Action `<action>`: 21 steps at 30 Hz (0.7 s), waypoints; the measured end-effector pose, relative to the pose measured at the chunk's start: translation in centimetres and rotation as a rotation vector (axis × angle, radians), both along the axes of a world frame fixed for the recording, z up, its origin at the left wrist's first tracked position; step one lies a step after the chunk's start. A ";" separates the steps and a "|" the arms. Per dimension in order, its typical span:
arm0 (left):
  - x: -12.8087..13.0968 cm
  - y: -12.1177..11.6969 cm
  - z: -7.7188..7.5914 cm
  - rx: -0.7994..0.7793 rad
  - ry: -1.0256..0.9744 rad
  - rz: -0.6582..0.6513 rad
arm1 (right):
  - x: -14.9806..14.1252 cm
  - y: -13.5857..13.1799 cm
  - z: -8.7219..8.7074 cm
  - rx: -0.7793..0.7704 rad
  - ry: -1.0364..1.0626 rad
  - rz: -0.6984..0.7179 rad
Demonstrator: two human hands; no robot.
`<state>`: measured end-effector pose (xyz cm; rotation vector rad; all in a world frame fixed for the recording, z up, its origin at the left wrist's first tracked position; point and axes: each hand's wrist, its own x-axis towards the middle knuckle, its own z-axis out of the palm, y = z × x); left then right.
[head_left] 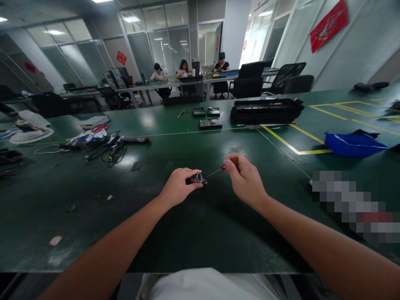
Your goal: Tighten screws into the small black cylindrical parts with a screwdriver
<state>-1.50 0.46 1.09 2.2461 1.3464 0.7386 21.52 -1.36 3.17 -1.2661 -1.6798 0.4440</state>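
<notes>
My left hand [179, 186] is closed around a short black tube [194, 178] that looks like a flashlight barrel. Its round, silver-rimmed end faces right. Just below that rim, by my left fingertips, is a small ring-shaped piece [205, 181]; whether it is attached to the tube I cannot tell. In my right hand [245, 177] is a thin screwdriver [222, 168] with a reddish handle, pinched between thumb and fingers. Its slim shaft slants down to the left, and the tip is close to the ring piece, apparently without touching it. Both hands are above the green table [187, 233].
Beyond my hands lie several hard drives [210, 123] and a long black housing [267, 111]. Cables [108, 148] are heaped at the left. A blue pouch [354, 143] and a pixelated object [356, 204] lie right. Several people sit at a far desk [200, 81].
</notes>
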 end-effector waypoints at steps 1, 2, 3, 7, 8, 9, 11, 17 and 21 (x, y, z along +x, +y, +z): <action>0.0 -0.1 0.1 -0.013 -0.017 0.012 | 0.0 0.0 0.0 0.000 0.001 0.000; 0.1 -0.1 0.2 -0.028 -0.043 0.027 | 0.1 0.0 0.0 0.001 0.003 0.001; 0.1 -0.2 0.2 -0.046 -0.080 0.043 | 0.1 0.0 0.1 0.001 0.005 0.002; 0.1 -0.1 -0.2 -0.136 -0.307 0.070 | 0.1 -0.1 0.1 -0.012 0.014 0.012; 0.0 0.0 -0.3 -0.165 -0.376 0.065 | 0.1 -0.1 0.2 -0.018 0.018 0.015; 0.0 0.2 -0.5 -0.199 -0.445 0.054 | 0.1 -0.1 0.2 -0.023 0.024 0.017; -0.1 0.3 -0.6 -0.280 -0.572 0.023 | 0.1 -0.1 0.2 -0.025 0.034 0.019; 0.1 -0.2 1.0 -0.406 -0.450 0.008 | 0.1 0.0 0.1 -0.012 0.040 0.041; 0.6 -0.5 2.1 -0.337 -0.092 -0.041 | 0.2 -0.1 0.1 -0.002 0.033 0.052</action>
